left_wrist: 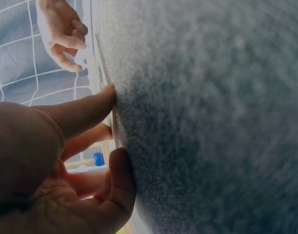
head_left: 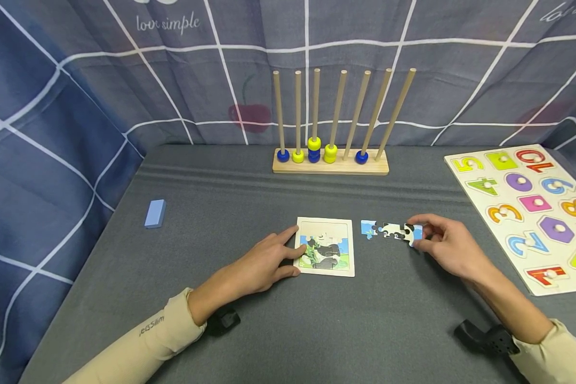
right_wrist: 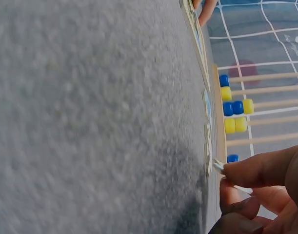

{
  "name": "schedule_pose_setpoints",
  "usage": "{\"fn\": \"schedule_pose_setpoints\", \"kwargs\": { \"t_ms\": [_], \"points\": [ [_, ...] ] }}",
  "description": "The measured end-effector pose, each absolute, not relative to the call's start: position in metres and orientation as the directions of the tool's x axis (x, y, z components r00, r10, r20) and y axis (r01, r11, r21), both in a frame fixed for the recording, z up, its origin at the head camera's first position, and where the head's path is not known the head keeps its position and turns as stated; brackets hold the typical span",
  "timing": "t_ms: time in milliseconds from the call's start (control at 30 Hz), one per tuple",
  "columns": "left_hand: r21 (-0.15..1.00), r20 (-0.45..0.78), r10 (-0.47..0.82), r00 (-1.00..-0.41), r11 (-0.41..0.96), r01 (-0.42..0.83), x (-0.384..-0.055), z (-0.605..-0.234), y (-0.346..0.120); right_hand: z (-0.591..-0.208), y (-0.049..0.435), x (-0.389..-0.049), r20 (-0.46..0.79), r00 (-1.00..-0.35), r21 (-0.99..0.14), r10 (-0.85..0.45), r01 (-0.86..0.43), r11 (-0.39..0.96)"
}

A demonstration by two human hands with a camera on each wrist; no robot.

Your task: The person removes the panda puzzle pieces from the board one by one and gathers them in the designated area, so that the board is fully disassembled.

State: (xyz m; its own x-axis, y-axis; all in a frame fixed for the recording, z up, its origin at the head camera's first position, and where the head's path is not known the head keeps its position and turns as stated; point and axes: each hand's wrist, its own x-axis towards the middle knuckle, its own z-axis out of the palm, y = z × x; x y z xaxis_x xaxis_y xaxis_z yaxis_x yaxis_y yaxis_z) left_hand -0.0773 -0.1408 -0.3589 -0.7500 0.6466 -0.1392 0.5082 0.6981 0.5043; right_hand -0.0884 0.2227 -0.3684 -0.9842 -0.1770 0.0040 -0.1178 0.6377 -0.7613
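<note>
A square panda jigsaw board (head_left: 325,268) lies flat, with a bare patch at the top of its picture. My left hand (head_left: 264,261) rests at its left side, fingers spread and fingertips touching the frame. To the right of the board lies a row of puzzle pieces (head_left: 392,230), blue on the left and black-and-white panda parts beyond. My right hand (head_left: 451,246) pinches a blue puzzle piece (head_left: 417,233) between thumb and fingers at the row's right end. In the right wrist view, the pinched piece (right_wrist: 218,166) shows edge-on, slightly raised.
At the back stands a wooden abacus (head_left: 331,168) with upright rods and blue and yellow beads. A number-and-shape peg board (head_left: 501,240) lies on the right. A small blue block (head_left: 155,213) sits at the left. Behind the grey tabletop (head_left: 221,192) hangs a checked curtain (head_left: 182,80).
</note>
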Motion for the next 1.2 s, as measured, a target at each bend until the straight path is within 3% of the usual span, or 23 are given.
{"fn": "schedule_pose_setpoints", "kwargs": {
  "t_ms": [467, 1200],
  "points": [
    [0.495, -0.147, 0.649, -0.746, 0.701, 0.513, -0.0775, -0.3590, -0.1404, -0.3713, 0.2274, -0.0932, 0.033, -0.975, -0.641, -0.222, -0.191, 0.743],
    [0.505, -0.158, 0.636, -0.755, 0.709, 0.492, -0.0761, -0.3581, -0.1401, -0.3730, 0.2303, -0.0931, 0.036, -0.965, -0.562, -0.261, -0.235, 0.793]
  ]
}}
